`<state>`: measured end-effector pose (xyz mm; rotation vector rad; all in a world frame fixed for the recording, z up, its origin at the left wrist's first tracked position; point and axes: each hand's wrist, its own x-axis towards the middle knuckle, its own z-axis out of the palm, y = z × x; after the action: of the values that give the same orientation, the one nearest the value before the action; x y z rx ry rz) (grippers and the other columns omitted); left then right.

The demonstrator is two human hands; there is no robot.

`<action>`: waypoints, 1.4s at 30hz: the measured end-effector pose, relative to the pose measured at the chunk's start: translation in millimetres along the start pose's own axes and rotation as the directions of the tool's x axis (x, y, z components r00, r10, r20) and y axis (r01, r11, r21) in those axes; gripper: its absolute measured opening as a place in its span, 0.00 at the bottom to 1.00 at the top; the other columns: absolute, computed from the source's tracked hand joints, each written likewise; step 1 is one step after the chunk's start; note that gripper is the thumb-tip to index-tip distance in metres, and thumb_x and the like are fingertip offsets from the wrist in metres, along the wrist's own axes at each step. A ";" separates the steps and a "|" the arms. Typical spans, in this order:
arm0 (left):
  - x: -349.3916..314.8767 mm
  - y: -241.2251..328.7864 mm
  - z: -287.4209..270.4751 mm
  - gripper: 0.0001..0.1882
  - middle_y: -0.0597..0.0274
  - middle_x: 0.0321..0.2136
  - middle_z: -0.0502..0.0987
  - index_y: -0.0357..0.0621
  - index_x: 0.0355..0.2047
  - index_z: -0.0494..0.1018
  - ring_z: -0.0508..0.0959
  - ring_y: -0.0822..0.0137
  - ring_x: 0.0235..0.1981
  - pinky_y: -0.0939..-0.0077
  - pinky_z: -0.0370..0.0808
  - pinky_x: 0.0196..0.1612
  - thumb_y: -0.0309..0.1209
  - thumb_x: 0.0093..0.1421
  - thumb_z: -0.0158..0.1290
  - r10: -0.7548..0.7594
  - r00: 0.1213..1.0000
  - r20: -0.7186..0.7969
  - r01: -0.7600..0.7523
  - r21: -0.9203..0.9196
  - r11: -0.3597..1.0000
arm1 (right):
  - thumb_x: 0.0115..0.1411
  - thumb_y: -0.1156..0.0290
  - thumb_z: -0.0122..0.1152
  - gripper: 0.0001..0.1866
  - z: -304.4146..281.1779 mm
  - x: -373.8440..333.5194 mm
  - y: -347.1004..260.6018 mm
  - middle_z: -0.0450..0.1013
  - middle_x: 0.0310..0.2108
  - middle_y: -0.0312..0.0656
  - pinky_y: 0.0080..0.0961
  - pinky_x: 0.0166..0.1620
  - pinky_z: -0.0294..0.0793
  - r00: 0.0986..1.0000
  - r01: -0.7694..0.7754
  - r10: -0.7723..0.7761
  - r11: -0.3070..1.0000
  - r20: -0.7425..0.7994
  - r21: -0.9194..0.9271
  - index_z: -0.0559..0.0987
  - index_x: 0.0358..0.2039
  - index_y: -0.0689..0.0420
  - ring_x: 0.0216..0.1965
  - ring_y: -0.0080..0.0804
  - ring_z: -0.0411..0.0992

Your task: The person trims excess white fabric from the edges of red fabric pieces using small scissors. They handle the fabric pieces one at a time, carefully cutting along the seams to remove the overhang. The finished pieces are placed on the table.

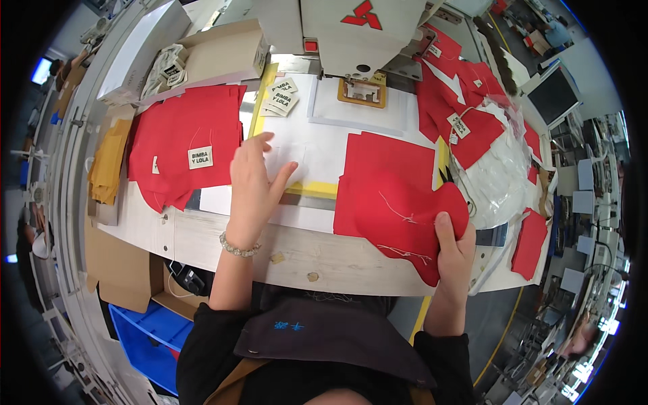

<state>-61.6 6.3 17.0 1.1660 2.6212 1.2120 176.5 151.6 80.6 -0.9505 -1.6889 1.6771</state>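
Note:
My right hand (455, 253) pinches the lower right edge of a red fabric piece (398, 209), with the thumb on top. Loose pale threads trail across that piece, which partly covers more flat red fabric (388, 156). My left hand (253, 182) is raised over the left of the work area, fingers apart and holding nothing. Just beyond it lies a small pile of cream fabric labels (281, 101) on the white work plate. Further left, a stack of red fabric pieces (206, 121) carries a cream label (200, 157) on top.
A white sewing machine head (337, 40) stands over a brass-coloured clamp (362, 93). Labels fill a cardboard box (223, 57) at the back left. Labelled red pieces (466, 101) and a clear plastic bag (496, 182) crowd the right. A blue bin (152, 344) sits below the table.

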 end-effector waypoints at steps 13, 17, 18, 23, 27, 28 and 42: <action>12.5 36.0 -15.7 0.31 0.57 0.48 0.69 0.43 0.52 0.65 0.67 0.59 0.48 0.66 0.58 0.49 0.35 0.50 0.63 0.309 0.941 -0.137 -0.297 0.102 0.949 | 0.43 0.69 0.68 0.07 -5.3 48.1 -44.6 0.68 0.21 0.28 0.20 0.21 0.52 0.155 0.714 -0.726 -0.386 0.670 -0.584 0.79 0.23 0.52 0.16 0.20 0.58; 9.1 36.2 -13.2 0.31 0.58 0.48 0.69 0.44 0.52 0.66 0.67 0.60 0.48 0.66 0.58 0.49 0.34 0.49 0.63 0.324 0.935 -0.143 -0.303 0.148 0.941 | 0.50 0.62 0.62 0.13 3.0 47.8 18.0 0.64 0.23 0.30 0.19 0.26 0.56 0.241 0.765 -0.452 -0.456 0.859 -0.454 0.80 0.35 0.51 0.22 0.21 0.62; 7.6 34.2 -12.7 0.30 0.58 0.48 0.69 0.44 0.52 0.66 0.67 0.60 0.48 0.66 0.58 0.49 0.34 0.49 0.63 0.320 0.939 -0.130 -0.299 0.159 0.941 | 0.51 0.62 0.61 0.13 4.0 42.8 33.7 0.64 0.23 0.30 0.19 0.27 0.57 0.298 0.813 -0.451 -0.342 0.842 -0.471 0.80 0.36 0.52 0.22 0.21 0.62; 2.9 30.1 -10.7 0.26 0.59 0.48 0.70 0.44 0.49 0.68 0.68 0.59 0.49 0.66 0.59 0.51 0.27 0.49 0.61 0.267 0.962 -0.050 -0.259 0.130 0.957 | 0.56 0.64 0.59 0.13 -12.2 19.3 38.1 0.68 0.26 0.32 0.23 0.29 0.62 0.514 0.826 -0.477 0.051 0.713 -0.562 0.79 0.40 0.55 0.24 0.26 0.65; 1.8 49.4 16.7 0.18 0.63 0.42 0.73 0.47 0.43 0.73 0.70 0.60 0.46 0.66 0.62 0.47 0.21 0.50 0.56 0.372 0.893 0.255 -0.347 -0.137 0.928 | 0.57 0.73 0.57 0.13 -18.7 46.5 26.7 0.74 0.36 0.41 0.33 0.40 0.69 0.780 0.616 -0.449 0.436 0.435 -0.656 0.78 0.43 0.58 0.35 0.36 0.73; 0.8 55.2 31.0 0.18 0.62 0.41 0.72 0.46 0.43 0.73 0.70 0.60 0.45 0.66 0.63 0.47 0.21 0.51 0.55 0.444 0.843 0.303 -0.405 -0.186 0.895 | 0.57 0.75 0.55 0.14 -15.3 61.0 31.4 0.75 0.40 0.44 0.34 0.45 0.70 0.798 0.598 -0.438 0.486 0.414 -0.638 0.78 0.44 0.58 0.39 0.39 0.73; 21.0 80.4 102.0 0.07 0.67 0.27 0.73 0.47 0.25 0.72 0.69 0.66 0.37 0.69 0.59 0.41 0.32 0.50 0.60 0.488 0.658 0.573 -0.466 -0.199 0.862 | 0.57 0.78 0.49 0.21 -16.3 89.3 81.4 0.68 0.56 0.44 0.37 0.60 0.62 0.766 0.643 -0.365 0.441 0.529 -0.626 0.73 0.53 0.57 0.59 0.42 0.64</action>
<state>5.2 119.0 5.1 1.9309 1.8504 0.7116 144.8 230.0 -7.2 -0.3650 -2.7004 0.6231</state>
